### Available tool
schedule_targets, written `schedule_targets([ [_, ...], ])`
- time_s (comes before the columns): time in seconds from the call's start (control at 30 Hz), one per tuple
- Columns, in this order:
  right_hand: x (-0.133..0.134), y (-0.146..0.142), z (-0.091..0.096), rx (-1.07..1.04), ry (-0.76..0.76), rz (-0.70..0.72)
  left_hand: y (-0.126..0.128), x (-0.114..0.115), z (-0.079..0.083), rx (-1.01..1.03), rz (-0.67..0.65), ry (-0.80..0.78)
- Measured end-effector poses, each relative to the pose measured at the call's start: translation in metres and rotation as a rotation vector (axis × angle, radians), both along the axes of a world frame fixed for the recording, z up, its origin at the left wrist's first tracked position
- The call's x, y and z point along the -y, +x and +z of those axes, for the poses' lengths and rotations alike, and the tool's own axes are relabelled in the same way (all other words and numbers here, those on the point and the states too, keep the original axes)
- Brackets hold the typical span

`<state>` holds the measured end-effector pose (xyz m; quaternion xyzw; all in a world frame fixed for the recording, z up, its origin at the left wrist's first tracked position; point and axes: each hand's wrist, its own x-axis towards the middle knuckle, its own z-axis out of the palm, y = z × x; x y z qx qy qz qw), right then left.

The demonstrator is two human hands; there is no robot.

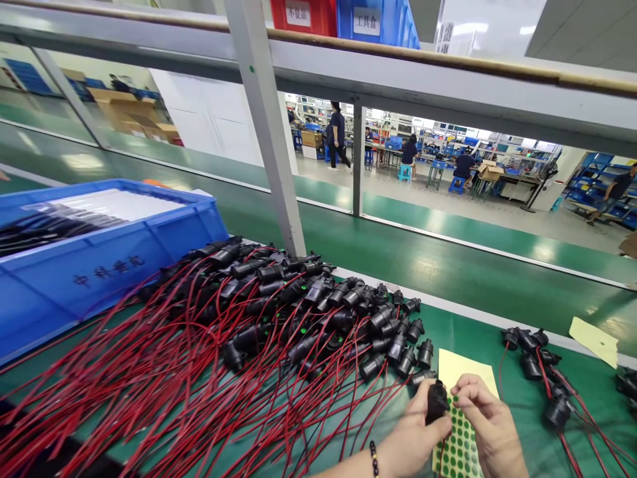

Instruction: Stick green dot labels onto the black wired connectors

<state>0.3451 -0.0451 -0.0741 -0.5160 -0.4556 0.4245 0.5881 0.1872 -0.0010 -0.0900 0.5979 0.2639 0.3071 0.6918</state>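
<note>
My left hand, with a beaded bracelet at the wrist, grips a small black cylindrical motor-like part between thumb and fingers. Just to its right, my right hand is closed in a pinch, with a small green round sticker at the fingertips. Beneath both hands lies a yellow sticker sheet with rows of green dots, partly covered by them. A large heap of similar black parts with long red and black wires spreads to the left of my hands.
A blue bin holding dark wires stands at the left. More black parts and a yellow paper lie at the right. A metal post rises behind the heap, under a shelf with red and blue boxes.
</note>
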Motion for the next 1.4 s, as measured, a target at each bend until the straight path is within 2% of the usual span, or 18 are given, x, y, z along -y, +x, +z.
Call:
schedule_targets([
  [0.07,0.0,0.001,-0.002,-0.024,0.001,0.0,-0.001,0.001,0.002,0.002,-0.005,0.019],
  [0.23,0.0,-0.002,-0.013,-0.049,-0.004,0.031,-0.004,0.005,0.011,-0.156,0.144,0.196],
  [0.4,0.002,-0.008,-0.02,-0.05,-0.006,0.029,-0.003,0.008,0.019,-0.28,0.218,0.183],
  [0.57,0.002,-0.01,-0.017,-0.021,-0.017,0.02,0.0,0.008,0.016,-0.232,0.289,0.147],
  [0.7,0.001,-0.012,-0.017,-0.021,-0.019,0.006,0.001,0.01,0.018,-0.186,0.277,0.134],
  [0.9,0.001,-0.014,-0.023,0.01,0.013,-0.011,0.0,0.011,0.019,-0.191,0.256,0.201],
  [1.23,0.002,-0.02,-0.01,0.206,0.085,-0.058,-0.001,0.013,0.022,-0.208,0.273,0.239],
  [1.4,0.001,-0.02,-0.012,0.238,0.108,-0.093,-0.003,0.013,0.021,-0.218,0.264,0.256],
])
